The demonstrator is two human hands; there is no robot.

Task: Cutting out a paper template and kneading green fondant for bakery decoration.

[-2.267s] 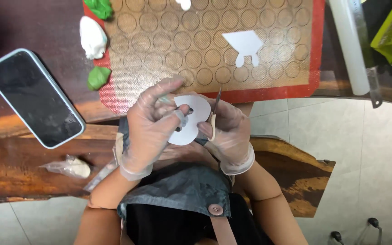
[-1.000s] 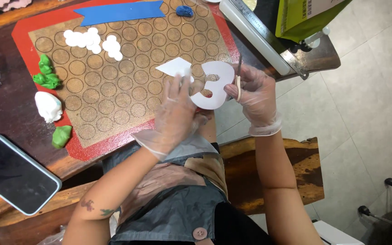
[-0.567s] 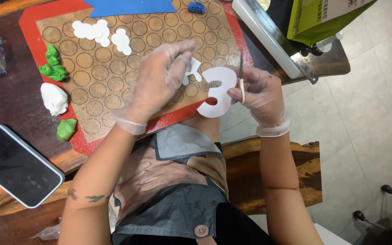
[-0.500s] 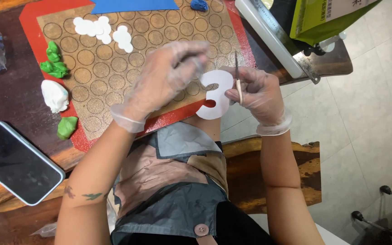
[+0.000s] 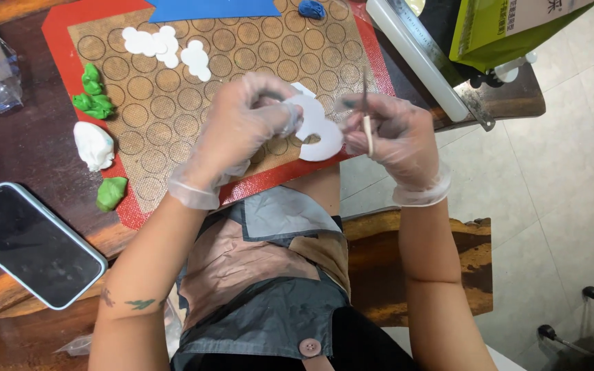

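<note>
Both my hands wear clear gloves. My left hand (image 5: 242, 120) pinches the upper edge of a flat white cut-out shaped like a curved numeral (image 5: 317, 130), held just over the front edge of a brown baking mat with a red border (image 5: 173, 110). My right hand (image 5: 390, 134) grips a thin wooden-handled tool (image 5: 366, 113) upright, right beside the white shape. A small white scrap (image 5: 302, 89) lies on the mat behind the shape.
White cloud-like cut-outs (image 5: 163, 48), a blue sheet (image 5: 211, 8) and a blue lump (image 5: 311, 8) lie on the mat. Green lumps (image 5: 92, 93), (image 5: 111, 193) and a white lump (image 5: 94, 145) sit at its left edge. A phone (image 5: 29, 244) lies front left; a ruler (image 5: 417, 58) and green box (image 5: 510, 27) right.
My left hand, which had reached onto the mat, has come back and taken hold of the white shape. The shape now sits between both hands; the tool stays in my right.
</note>
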